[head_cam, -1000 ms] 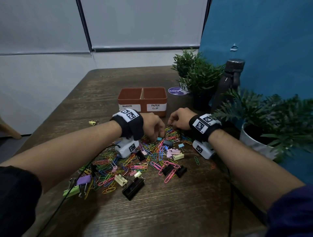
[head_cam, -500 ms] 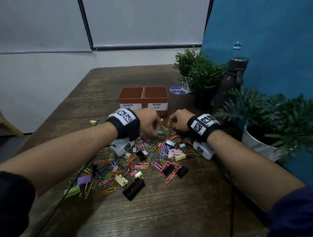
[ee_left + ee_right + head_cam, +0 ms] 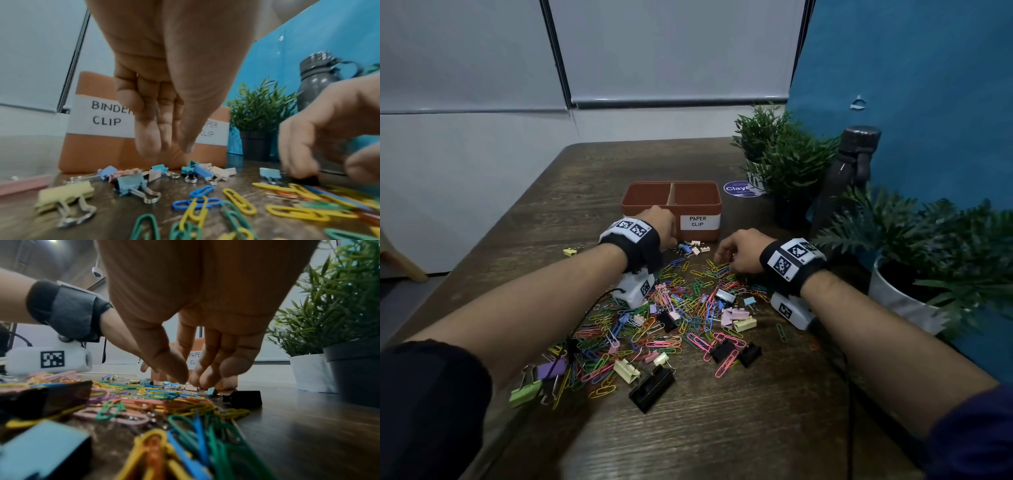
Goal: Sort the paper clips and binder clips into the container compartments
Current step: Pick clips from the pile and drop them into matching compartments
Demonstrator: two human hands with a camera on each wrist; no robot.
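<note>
The brown two-compartment container (image 3: pixel 688 205) stands mid-table, labelled BINDER CLIP on the left (image 3: pixel 107 120) and PAPER CLIP on the right. My left hand (image 3: pixel 666 229) hangs just in front of the binder label. Its fingers (image 3: pixel 148 142) point straight down with the thumb alongside, and nothing shows between them. Under it lie several small binder clips (image 3: pixel 131 183). My right hand (image 3: pixel 726 255) reaches down onto the far edge of the coloured paper clip pile (image 3: pixel 671 318). Its thumb and fingertips (image 3: pixel 197 379) are drawn close together. Whether they pinch a clip is hidden.
Potted plants (image 3: pixel 780 161) and a dark bottle (image 3: pixel 852 171) line the right side against a blue wall. A white pot (image 3: pixel 900 301) sits by my right forearm. A large black binder clip (image 3: pixel 652 387) lies near me. A yellow clip (image 3: pixel 570 251) sits apart at left.
My left hand moved forward from the pile to the container's front. The small blue clip it pinched half a second ago is no longer in its fingers. The right hand barely shifted.
</note>
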